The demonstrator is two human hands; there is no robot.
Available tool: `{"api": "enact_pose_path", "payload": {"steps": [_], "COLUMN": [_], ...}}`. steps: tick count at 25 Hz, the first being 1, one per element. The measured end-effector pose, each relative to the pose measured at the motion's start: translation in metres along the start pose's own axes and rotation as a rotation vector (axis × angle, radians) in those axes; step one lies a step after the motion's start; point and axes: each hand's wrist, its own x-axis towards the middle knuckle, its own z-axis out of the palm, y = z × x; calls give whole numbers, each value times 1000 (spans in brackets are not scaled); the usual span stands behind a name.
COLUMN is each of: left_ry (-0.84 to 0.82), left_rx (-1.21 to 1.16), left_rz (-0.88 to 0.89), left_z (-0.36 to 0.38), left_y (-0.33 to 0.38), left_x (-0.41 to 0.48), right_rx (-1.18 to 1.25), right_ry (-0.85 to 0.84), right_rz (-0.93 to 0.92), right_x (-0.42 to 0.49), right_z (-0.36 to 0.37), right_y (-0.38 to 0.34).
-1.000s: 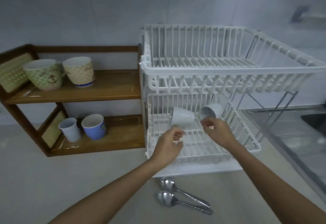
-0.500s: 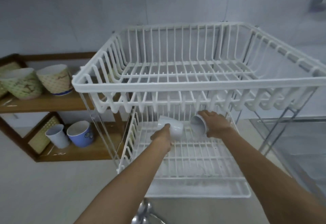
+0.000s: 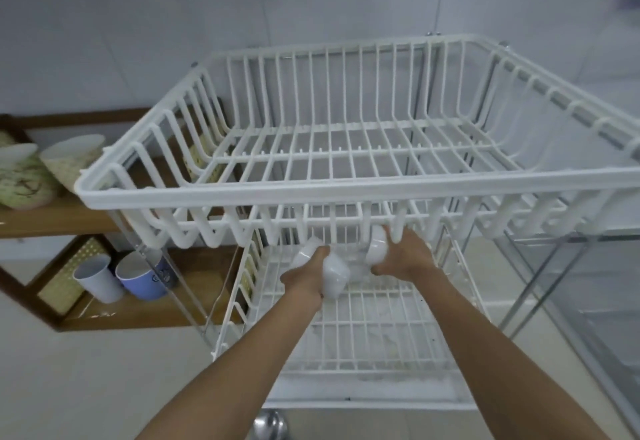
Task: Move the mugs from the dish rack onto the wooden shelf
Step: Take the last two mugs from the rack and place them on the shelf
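The task looks well advanced but not finished: four mugs stand on the wooden shelf [image 3: 104,221] — two patterned ones [image 3: 45,172] on the upper board, a pale mug [image 3: 95,280] and a blue mug [image 3: 142,275] on the lower board — while two white mugs are inside the lower tier of the dish rack [image 3: 346,193]. The left hand [image 3: 306,275] is closed around one white mug [image 3: 332,271], which lies tilted against its palm. The right hand [image 3: 403,259] is wrapped around the second white mug [image 3: 375,249], with its fingers up at the wavy underside of the upper basket. What is left, as I judge, is to bring both mugs out and carry them far to the left of the left hand, to the shelf. The room is narrow: the upper basket hangs just above both hands, and the side bars of the rack stand to the left of the left hand, so the free way out is toward the person, over the low front edge. The shelf's lower board has open wood to the right of the blue mug. A spoon [image 3: 268,422] lies on the bench [image 3: 86,387] near the left forearm.
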Motion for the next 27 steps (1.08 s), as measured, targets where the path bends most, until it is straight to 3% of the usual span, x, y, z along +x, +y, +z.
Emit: {"api": "enact_pose_path", "payload": {"steps": [2,4,7,11,15,18,21,27], "left_ry": [-77,-202,-398,-652,-822,-793,-663,-295], "left_rx": [135,236,363,461,382,388,447,541], "left_rz": [63,182,338,414,416,433,490,649], "left_z": [-19,-40,-72,-132,-208,-273,-324,-380], "left_y": [1,4,5,-8,1,24,53,102], "left_x": [-20,-40,-76,-117,-123,-115,-98,-37], "right_rx": [262,532,819,1230,1360,1323,1265,1087], "right_ry": [66,68,-58,-168,-385,-433,-391,40], "right_rz": [101,84,-49,-61,-80,-166,-255,-225], "right_x": [-12,-35,-85,-152,-193,-217,-242,-220], "right_z": [-9,-24,-44,-46,-39,-23,-1,29], "right_y": [6,8,-5,-30,-79,-136,-207,-351]}}
